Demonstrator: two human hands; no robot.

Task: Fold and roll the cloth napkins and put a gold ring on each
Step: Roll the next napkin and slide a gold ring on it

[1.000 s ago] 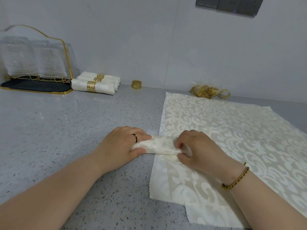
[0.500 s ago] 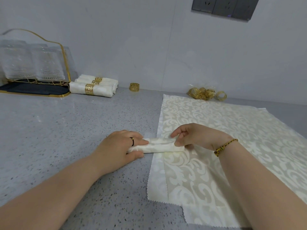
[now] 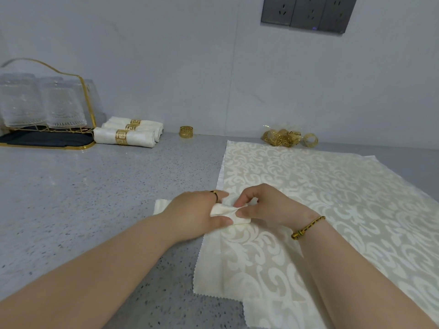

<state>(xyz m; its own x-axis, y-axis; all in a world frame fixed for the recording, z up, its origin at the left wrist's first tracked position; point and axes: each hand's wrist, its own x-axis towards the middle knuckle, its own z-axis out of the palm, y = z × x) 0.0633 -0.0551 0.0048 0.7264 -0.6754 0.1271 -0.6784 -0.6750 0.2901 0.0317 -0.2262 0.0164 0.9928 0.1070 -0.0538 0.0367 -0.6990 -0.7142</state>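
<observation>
— Head view: where is our rolled napkin [image 3: 224, 210]?
— At the left edge of the spread cloths [image 3: 320, 193]. Our left hand [image 3: 191, 216] curls round it; our right hand [image 3: 268, 207] pinches it between thumb and forefinger.

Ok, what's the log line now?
left hand: holds rolled napkin | right hand: pinches napkin end | gold ring: not on yet

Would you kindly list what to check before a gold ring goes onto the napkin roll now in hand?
1. Left hand grips the napkin roll: ok.
2. Right hand pinches its end: ok.
3. Napkin roll tight along its length: cannot tell, both hands cover it.
4. Loose gold ring by the wall, unobstructed: ok.
5. A hand free to fetch it: not ok.
</observation>
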